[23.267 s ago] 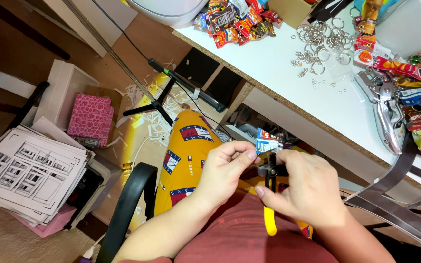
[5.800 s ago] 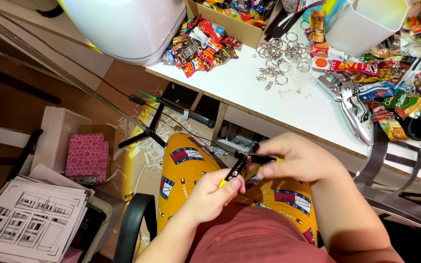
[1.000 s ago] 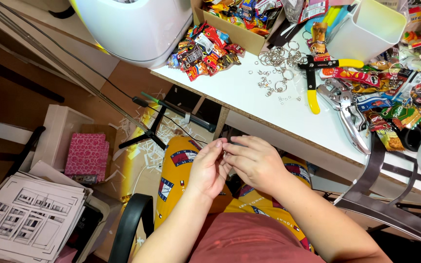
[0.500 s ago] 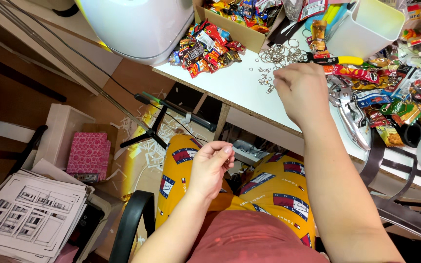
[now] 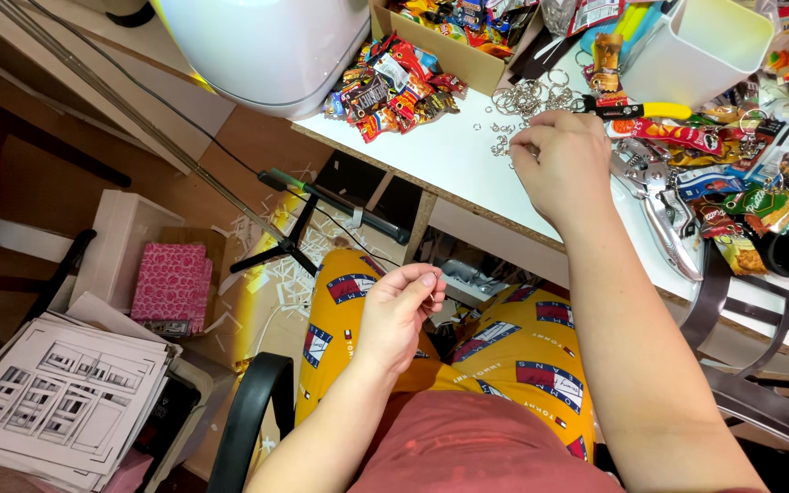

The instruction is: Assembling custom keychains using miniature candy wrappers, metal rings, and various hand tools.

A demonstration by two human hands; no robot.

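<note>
Plainly, small metal rings [image 5: 527,96] are scattered on the white worktop [image 5: 449,164], touched by the curled right hand [image 5: 563,160]; whether 1 is gripped cannot be told. They are judged light, stiff, slippery, best pinched at the rim. Something tiny, unidentifiable, is pinched by the left hand [image 5: 399,310] over the lap.

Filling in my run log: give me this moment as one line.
right hand: on desk at key rings | left hand: over lap, fingers pinched | pliers: on desk
</note>
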